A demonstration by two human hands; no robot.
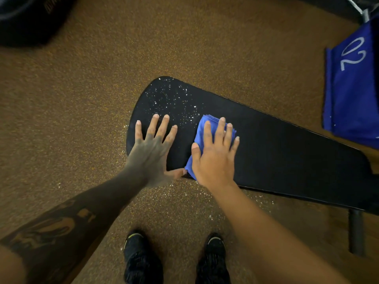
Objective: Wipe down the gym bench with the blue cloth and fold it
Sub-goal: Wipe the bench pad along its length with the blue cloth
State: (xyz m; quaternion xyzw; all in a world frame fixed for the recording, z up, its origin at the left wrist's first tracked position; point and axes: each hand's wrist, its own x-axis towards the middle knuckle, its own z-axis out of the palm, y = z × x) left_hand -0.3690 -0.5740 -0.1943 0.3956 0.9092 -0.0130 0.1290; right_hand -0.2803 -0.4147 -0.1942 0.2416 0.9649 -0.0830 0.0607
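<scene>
A black padded gym bench (287, 160) runs from the centre to the right edge, its rounded left end speckled with white droplets or powder (174, 99). My right hand (215, 156) lies flat, fingers spread, pressing a folded blue cloth (202, 130) onto the pad. My left hand (151, 148) rests palm down with fingers apart on the bench's left end, holding nothing, its thumb close to the cloth's lower corner.
Brown speckled gym floor (82, 119) surrounds the bench, with white specks under its near edge. A blue box marked "02" (352, 83) stands at the right. A dark object (26, 19) sits top left. A bench leg (356, 232) and my two black shoes (141, 259) are below.
</scene>
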